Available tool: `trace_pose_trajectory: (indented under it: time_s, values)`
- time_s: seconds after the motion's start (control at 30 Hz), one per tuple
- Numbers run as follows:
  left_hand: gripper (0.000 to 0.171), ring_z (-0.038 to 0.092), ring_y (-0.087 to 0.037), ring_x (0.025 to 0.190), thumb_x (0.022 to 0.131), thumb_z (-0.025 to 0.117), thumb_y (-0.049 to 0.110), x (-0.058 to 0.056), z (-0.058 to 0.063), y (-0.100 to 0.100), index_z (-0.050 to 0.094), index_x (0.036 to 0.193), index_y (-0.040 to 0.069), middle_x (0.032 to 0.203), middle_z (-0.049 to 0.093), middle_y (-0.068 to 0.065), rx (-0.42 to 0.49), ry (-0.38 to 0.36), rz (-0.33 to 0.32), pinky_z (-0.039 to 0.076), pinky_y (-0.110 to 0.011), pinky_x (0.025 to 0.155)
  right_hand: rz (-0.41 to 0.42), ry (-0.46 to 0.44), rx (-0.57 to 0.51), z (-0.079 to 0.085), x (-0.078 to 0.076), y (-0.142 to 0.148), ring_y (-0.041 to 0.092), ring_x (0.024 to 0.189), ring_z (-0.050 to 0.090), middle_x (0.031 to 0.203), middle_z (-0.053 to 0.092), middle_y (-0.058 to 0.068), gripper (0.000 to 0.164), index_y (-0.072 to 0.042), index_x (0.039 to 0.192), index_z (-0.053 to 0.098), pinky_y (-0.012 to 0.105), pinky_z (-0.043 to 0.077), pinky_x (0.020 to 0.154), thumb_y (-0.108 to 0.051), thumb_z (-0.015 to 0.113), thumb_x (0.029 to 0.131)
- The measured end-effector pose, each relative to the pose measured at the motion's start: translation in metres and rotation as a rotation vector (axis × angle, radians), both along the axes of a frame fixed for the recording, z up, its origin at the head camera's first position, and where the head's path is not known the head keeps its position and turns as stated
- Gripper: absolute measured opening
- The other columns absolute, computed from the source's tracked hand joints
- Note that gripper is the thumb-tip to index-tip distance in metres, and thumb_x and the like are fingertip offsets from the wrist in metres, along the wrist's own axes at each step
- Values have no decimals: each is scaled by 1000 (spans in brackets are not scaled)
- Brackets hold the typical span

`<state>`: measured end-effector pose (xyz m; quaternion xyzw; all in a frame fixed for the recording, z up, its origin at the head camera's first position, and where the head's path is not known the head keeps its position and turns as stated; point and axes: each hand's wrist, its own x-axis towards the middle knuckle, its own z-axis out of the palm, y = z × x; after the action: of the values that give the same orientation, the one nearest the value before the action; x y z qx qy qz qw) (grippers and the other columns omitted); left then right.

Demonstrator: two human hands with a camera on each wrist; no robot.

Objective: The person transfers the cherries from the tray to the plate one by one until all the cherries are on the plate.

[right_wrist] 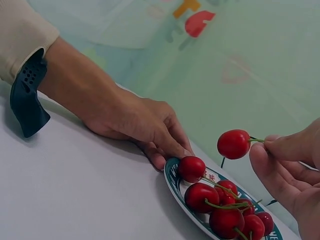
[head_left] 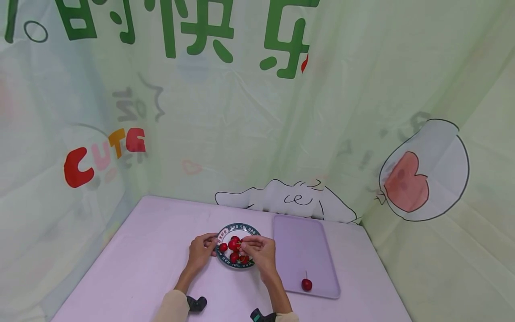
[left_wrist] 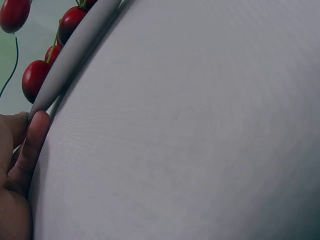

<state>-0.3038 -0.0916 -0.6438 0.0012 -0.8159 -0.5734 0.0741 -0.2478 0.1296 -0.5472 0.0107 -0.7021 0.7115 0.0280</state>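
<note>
My left hand [head_left: 200,252] grips the near-left rim of a round plate [head_left: 222,234] with a dark green lettered border, its thumb on the rim in the right wrist view. Several red cherries [right_wrist: 226,222] with green stems lie in the plate. Above them, my right hand [head_left: 262,253] pinches one cherry [right_wrist: 233,144] by its stem between thumb and forefinger. That cherry hangs clear of the pile in the right wrist view. From the left wrist, the plate's pale underside [left_wrist: 75,55] shows edge-on beside the left fingers.
To the right of the plate lies a light purple tray [head_left: 303,250], with a single dark red cherry [head_left: 306,284] near its front edge. The pale table [head_left: 161,250] ends at printed curtains [head_left: 241,134] behind and on both sides.
</note>
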Motion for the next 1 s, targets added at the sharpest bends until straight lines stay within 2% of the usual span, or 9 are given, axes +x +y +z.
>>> trace_pose_trajectory:
  time_s: [0.27, 0.57, 0.8, 1.0]
  values:
    - [31, 68, -9, 61, 107, 69, 9, -1, -1, -1, 74, 137, 3, 100, 74, -10, 3, 8, -4, 56, -17, 61, 41, -2, 81, 0, -4, -3, 34, 80, 83, 104, 80, 29, 23, 13, 116, 75, 30, 68, 75, -1, 79, 98]
    - [32, 69, -10, 63, 108, 68, 10, 0, 2, 0, 73, 138, 3, 101, 74, -10, 1, -9, -3, 56, -16, 62, 103, 21, 166, -7, -14, -8, 18, 76, 81, 94, 81, 19, 23, 13, 117, 75, 30, 68, 73, 2, 79, 97]
    - [31, 69, -11, 64, 108, 68, 10, 0, 4, 0, 73, 138, 3, 99, 72, -10, -2, -4, 0, 57, -16, 62, 125, -24, 199, -4, -14, -12, 28, 77, 82, 99, 80, 25, 23, 13, 116, 76, 32, 68, 74, 3, 79, 96]
    - [31, 69, -11, 64, 107, 68, 10, 0, 4, 0, 73, 137, 2, 99, 72, -10, 4, -9, 0, 57, -16, 62, 136, -15, 241, -4, -17, -13, 21, 73, 81, 94, 81, 19, 21, 14, 114, 76, 29, 67, 71, 4, 80, 95]
